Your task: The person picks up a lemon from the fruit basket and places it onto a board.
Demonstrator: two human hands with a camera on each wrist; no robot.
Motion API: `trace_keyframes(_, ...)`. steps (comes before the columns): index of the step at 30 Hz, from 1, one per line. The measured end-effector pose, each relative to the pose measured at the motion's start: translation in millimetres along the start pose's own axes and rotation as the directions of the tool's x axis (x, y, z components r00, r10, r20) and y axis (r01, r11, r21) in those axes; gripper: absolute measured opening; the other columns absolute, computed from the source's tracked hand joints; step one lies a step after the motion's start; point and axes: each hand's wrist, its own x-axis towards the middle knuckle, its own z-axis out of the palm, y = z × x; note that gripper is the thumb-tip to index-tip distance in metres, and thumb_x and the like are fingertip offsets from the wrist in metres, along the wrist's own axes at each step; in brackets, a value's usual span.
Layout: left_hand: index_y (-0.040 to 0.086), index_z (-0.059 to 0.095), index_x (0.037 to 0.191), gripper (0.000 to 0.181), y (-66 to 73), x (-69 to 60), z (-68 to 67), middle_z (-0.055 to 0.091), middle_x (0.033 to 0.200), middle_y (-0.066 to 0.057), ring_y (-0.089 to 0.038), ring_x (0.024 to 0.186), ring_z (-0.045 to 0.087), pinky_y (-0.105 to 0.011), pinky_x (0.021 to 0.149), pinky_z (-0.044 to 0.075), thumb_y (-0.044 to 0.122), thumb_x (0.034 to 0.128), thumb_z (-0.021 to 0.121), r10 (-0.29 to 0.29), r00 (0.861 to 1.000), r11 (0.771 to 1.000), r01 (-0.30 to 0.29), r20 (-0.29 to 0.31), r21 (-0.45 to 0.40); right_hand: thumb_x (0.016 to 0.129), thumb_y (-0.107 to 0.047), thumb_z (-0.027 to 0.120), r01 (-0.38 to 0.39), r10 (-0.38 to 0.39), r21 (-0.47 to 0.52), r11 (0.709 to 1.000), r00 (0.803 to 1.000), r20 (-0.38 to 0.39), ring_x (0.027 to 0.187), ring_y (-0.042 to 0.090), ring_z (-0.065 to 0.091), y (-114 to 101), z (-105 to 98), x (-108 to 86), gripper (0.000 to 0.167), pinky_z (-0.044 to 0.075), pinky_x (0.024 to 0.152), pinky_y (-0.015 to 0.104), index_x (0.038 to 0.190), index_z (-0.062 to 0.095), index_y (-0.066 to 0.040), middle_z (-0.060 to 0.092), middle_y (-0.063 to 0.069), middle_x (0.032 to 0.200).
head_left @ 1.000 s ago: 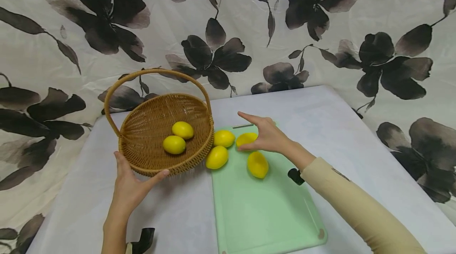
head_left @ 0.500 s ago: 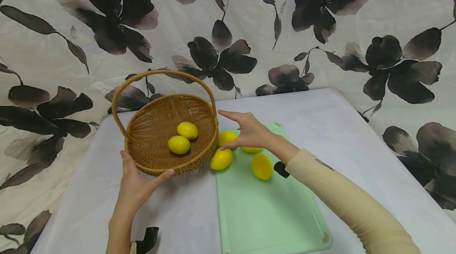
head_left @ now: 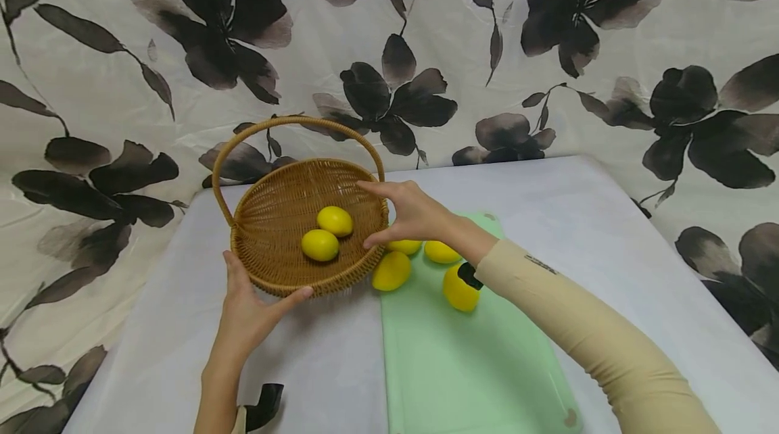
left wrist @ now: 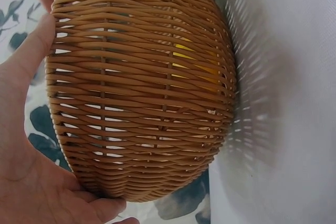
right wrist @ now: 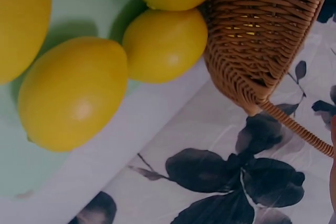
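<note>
Currently, the wicker basket (head_left: 274, 218) extends leftward from the right hand (head_left: 415, 212), whose thumb and fingers are spread apart at its right side. Left hand (head_left: 251, 316) grips its near-left side.

Access to the basket (head_left: 276, 214) lies from above and the near side, between the left hand (head_left: 246, 316) at its near-left rim and the right hand (head_left: 416, 211) at its right rim; the handle (head_left: 296, 119) arches across behind. Low approach from the right is obstructed by four lemons (head_left: 391, 272); the near board (head_left: 468, 373) offers room.
</note>
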Motion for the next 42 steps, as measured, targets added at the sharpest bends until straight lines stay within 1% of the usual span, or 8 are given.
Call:
trace_keyframes(5, 0.017, -0.038, 0.141, 0.139, 1.1, -0.5, -0.1, -0.035, 0.152, -0.006, -0.042, 0.146, -0.012, -0.065, 0.114, 0.011, 0.058, 0.0723, 0.076, 0.000, 1.000, 1.000, 0.000, -0.003, 0.012, 0.070, -0.031, 0.086, -0.006, 0.006, -0.016, 1.000, 1.000, 0.023, 0.125, 0.029, 0.055, -1.3, 1.1, 6.5, 0.090, 0.046, 0.105, 0.035, 0.141, 0.044, 0.004, 0.051, 0.018, 0.141)
trace_keyframes(9, 0.017, -0.038, 0.141, 0.139, 0.4, -1.2, -1.2, -0.036, 0.152, -0.005, -0.044, 0.146, -0.011, -0.066, 0.114, 0.012, 0.059, 0.0724, 0.076, -0.003, 1.000, 1.000, 0.003, 0.002, 0.020, 0.071, -0.034, 0.085, -0.009, 0.010, -0.039, 0.999, 0.999, 0.040, 0.120, 0.025, 0.059, -4.5, 2.7, 16.6, 0.090, 0.048, 0.103, 0.034, 0.142, 0.043, 0.002, 0.053, 0.016, 0.140)
trace_keyframes(14, 0.016, -0.037, 0.141, 0.139, -0.9, -1.0, -0.7, -0.036, 0.151, -0.006, -0.045, 0.145, -0.010, -0.067, 0.113, 0.012, 0.059, 0.0724, 0.076, -0.002, 1.000, 1.000, 0.002, 0.003, 0.030, 0.072, -0.036, 0.084, -0.017, 0.020, -0.051, 0.999, 0.998, 0.062, 0.125, 0.025, 0.056, -11.7, 3.4, 33.3, 0.090, 0.045, 0.106, 0.034, 0.143, 0.043, 0.001, 0.052, 0.015, 0.141)
trace_keyframes(18, 0.017, -0.038, 0.140, 0.140, -2.0, -1.0, 0.0, -0.037, 0.151, -0.006, -0.045, 0.145, -0.011, -0.067, 0.113, 0.013, 0.059, 0.0722, 0.076, -0.011, 1.000, 1.000, 0.011, 0.009, 0.028, 0.073, -0.036, 0.084, -0.029, 0.033, -0.050, 0.998, 0.996, 0.082, 0.132, 0.024, 0.049, -17.5, 4.2, 45.0, 0.090, 0.040, 0.111, 0.033, 0.144, 0.041, -0.001, 0.050, 0.013, 0.144)
trace_keyframes(25, 0.018, -0.039, 0.140, 0.140, -2.6, -0.6, 0.5, -0.037, 0.151, -0.004, -0.045, 0.146, -0.010, -0.067, 0.113, 0.013, 0.060, 0.0719, 0.075, -0.020, 1.000, 0.999, 0.020, 0.009, 0.031, 0.074, -0.035, 0.083, -0.038, 0.045, -0.063, 0.997, 0.993, 0.111, 0.134, 0.024, 0.047, -22.4, 5.0, 55.6, 0.089, 0.039, 0.111, 0.032, 0.145, 0.040, -0.002, 0.048, 0.011, 0.146)
trace_keyframes(32, 0.019, -0.037, 0.141, 0.139, -2.7, 0.6, 1.1, -0.037, 0.151, -0.004, -0.044, 0.146, -0.010, -0.067, 0.113, 0.013, 0.060, 0.0721, 0.075, -0.003, 1.000, 1.000, 0.003, 0.001, 0.030, 0.074, -0.037, 0.083, -0.061, 0.073, -0.097, 0.993, 0.989, 0.130, 0.133, 0.023, 0.048, -25.4, 5.8, 66.1, 0.090, 0.039, 0.111, 0.031, 0.146, 0.040, -0.004, 0.048, 0.010, 0.146)
trace_keyframes(39, 0.023, -0.037, 0.141, 0.136, -3.1, 0.3, 1.6, -0.037, 0.151, -0.001, -0.044, 0.146, -0.010, -0.069, 0.112, 0.013, 0.058, 0.0731, 0.076, 0.025, 1.000, 1.000, -0.025, 0.005, -0.005, 0.074, -0.039, 0.082, -0.037, 0.057, -0.131, 0.991, 0.987, 0.147, 0.129, 0.021, 0.052, -27.9, 10.7, 77.9, 0.090, 0.042, 0.109, 0.029, 0.146, 0.040, -0.005, 0.049, 0.009, 0.145)
trace_keyframes(42, 0.024, -0.037, 0.142, 0.136, -2.4, -0.1, 1.6, -0.037, 0.151, -0.002, -0.045, 0.146, -0.010, -0.070, 0.111, 0.013, 0.059, 0.0732, 0.075, 0.032, 0.999, 0.999, -0.032, 0.000, -0.007, 0.074, -0.039, 0.082, -0.043, 0.064, -0.138, 0.989, 0.986, 0.152, 0.129, 0.020, 0.052, -28.5, 11.6, 83.1, 0.090, 0.042, 0.108, 0.029, 0.147, 0.039, -0.006, 0.049, 0.008, 0.146)
